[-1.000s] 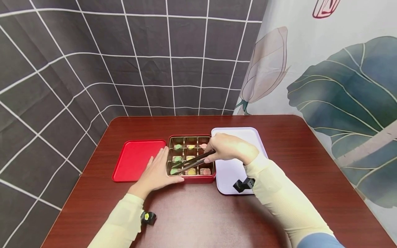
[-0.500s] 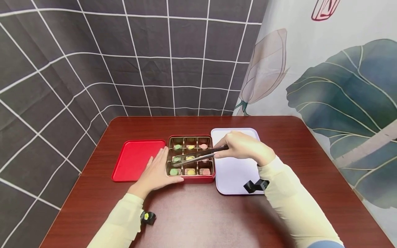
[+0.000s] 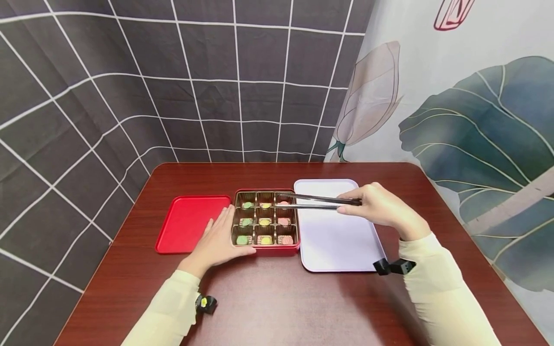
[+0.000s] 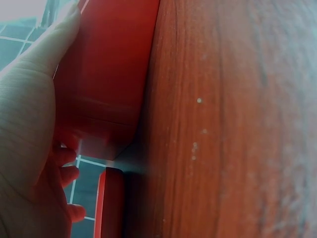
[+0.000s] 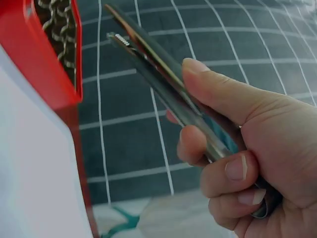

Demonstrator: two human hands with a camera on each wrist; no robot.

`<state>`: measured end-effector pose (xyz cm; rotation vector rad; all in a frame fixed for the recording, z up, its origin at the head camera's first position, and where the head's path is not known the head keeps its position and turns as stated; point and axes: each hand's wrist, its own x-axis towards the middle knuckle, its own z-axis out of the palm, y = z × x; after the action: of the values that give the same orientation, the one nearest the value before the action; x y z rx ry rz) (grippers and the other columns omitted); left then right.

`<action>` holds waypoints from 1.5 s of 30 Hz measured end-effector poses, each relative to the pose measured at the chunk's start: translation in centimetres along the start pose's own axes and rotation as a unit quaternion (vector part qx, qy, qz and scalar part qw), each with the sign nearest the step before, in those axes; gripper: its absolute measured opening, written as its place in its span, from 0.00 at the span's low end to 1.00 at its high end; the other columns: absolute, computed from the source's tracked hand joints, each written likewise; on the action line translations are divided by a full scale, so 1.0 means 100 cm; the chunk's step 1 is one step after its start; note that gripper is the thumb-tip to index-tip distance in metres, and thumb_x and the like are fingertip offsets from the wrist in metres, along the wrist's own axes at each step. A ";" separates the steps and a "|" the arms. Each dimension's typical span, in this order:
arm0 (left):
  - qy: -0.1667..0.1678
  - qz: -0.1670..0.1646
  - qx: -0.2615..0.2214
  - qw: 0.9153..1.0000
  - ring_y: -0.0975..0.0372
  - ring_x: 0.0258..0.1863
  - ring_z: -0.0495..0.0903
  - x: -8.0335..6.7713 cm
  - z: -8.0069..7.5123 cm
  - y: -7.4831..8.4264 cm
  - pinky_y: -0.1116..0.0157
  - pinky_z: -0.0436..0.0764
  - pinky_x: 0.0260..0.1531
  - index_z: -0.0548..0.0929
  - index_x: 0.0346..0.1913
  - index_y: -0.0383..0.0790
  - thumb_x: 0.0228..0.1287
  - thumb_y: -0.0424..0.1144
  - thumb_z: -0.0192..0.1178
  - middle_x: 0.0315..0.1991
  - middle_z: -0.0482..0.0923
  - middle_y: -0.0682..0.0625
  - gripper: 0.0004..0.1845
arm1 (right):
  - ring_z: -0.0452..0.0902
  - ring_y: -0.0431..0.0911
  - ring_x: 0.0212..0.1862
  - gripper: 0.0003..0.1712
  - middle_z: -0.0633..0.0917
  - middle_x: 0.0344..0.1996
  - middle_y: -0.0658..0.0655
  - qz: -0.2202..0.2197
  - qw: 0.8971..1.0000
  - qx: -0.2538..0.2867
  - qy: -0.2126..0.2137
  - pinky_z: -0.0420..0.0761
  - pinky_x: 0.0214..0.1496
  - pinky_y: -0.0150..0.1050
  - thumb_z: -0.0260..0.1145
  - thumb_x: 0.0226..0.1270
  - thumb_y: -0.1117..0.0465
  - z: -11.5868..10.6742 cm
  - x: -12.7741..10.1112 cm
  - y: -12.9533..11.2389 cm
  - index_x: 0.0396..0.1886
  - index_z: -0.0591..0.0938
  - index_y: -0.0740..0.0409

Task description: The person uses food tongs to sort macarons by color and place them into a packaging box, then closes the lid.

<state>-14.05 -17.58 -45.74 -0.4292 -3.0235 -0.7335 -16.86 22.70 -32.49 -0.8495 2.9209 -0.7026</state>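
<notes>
My left hand (image 3: 218, 244) rests against the near left corner of a red box (image 3: 277, 251), fingers straight along its left side and thumb at its front wall. In the left wrist view the thumb lies along the box (image 4: 104, 64). Gold-brown compartments inside the box hold small green, yellow and pink sweets (image 3: 264, 222) in rows. My right hand (image 3: 383, 206) grips metal tongs (image 3: 329, 199), whose tips reach over the box's far right compartment. The right wrist view shows the tongs (image 5: 163, 94) with tips slightly apart and nothing between them.
A red lid (image 3: 190, 226) lies on the dark wooden table (image 3: 268, 298) left of the box. On the right, a white tray (image 3: 342, 245) sits close beside the box, under the right hand and tongs. Curtains with a grid (image 3: 207, 53) and leaf print hang behind.
My right hand has moved right with the tongs, whose tips went from the near left compartments across to the far right. The left hand and the box have stayed put.
</notes>
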 end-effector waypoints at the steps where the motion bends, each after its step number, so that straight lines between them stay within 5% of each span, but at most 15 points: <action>1: -0.001 0.000 0.000 1.000 0.53 0.75 0.45 0.000 0.000 0.000 0.44 0.47 0.69 0.46 0.76 0.37 0.33 0.84 0.55 0.76 0.47 0.44 0.73 | 0.72 0.39 0.27 0.23 0.87 0.33 0.45 0.012 1.000 0.002 0.006 0.72 0.29 0.34 0.72 0.57 0.45 -0.001 -0.004 0.004 0.47 0.87 0.53; 8: -0.002 -0.003 -0.003 1.000 0.53 0.75 0.45 -0.001 0.000 0.001 0.44 0.47 0.69 0.46 0.76 0.37 0.34 0.84 0.55 0.76 0.47 0.44 0.73 | 0.68 0.42 0.22 0.29 0.84 0.23 0.47 0.083 0.995 0.006 0.053 0.67 0.21 0.33 0.70 0.58 0.42 -0.002 -0.030 0.032 0.51 0.85 0.58; 16: 0.000 -0.002 -0.001 1.000 0.53 0.75 0.44 0.000 0.000 0.002 0.43 0.47 0.69 0.46 0.76 0.37 0.34 0.84 0.54 0.76 0.46 0.44 0.73 | 0.74 0.46 0.29 0.30 0.87 0.36 0.56 0.136 0.985 0.015 0.107 0.74 0.24 0.33 0.71 0.57 0.42 0.001 -0.056 0.063 0.52 0.84 0.58; 32: -0.002 -0.008 0.005 1.000 0.53 0.75 0.44 0.000 0.000 0.001 0.44 0.47 0.69 0.46 0.76 0.37 0.34 0.83 0.56 0.76 0.46 0.44 0.73 | 0.75 0.54 0.34 0.38 0.84 0.40 0.70 0.242 0.959 -0.007 0.150 0.76 0.28 0.40 0.65 0.62 0.39 0.015 -0.101 0.117 0.57 0.79 0.67; 39: -0.007 -0.010 0.004 1.000 0.53 0.75 0.43 0.000 0.000 0.001 0.44 0.47 0.69 0.45 0.76 0.37 0.34 0.84 0.55 0.76 0.45 0.44 0.73 | 0.75 0.60 0.40 0.37 0.83 0.41 0.72 0.274 0.947 -0.020 0.166 0.78 0.36 0.56 0.62 0.65 0.39 0.023 -0.115 0.134 0.57 0.79 0.68; 45: -0.007 -0.010 0.002 1.000 0.52 0.75 0.44 0.000 0.001 0.001 0.43 0.47 0.69 0.45 0.76 0.37 0.34 0.84 0.54 0.76 0.45 0.43 0.73 | 0.70 0.69 0.51 0.40 0.79 0.48 0.76 0.313 0.938 -0.015 0.150 0.71 0.47 0.68 0.58 0.66 0.36 0.029 -0.124 0.145 0.59 0.76 0.69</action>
<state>-14.07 -17.49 -45.75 -0.4051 -3.0468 -0.7288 -13.26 38.75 -42.60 0.2338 3.1716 -0.7692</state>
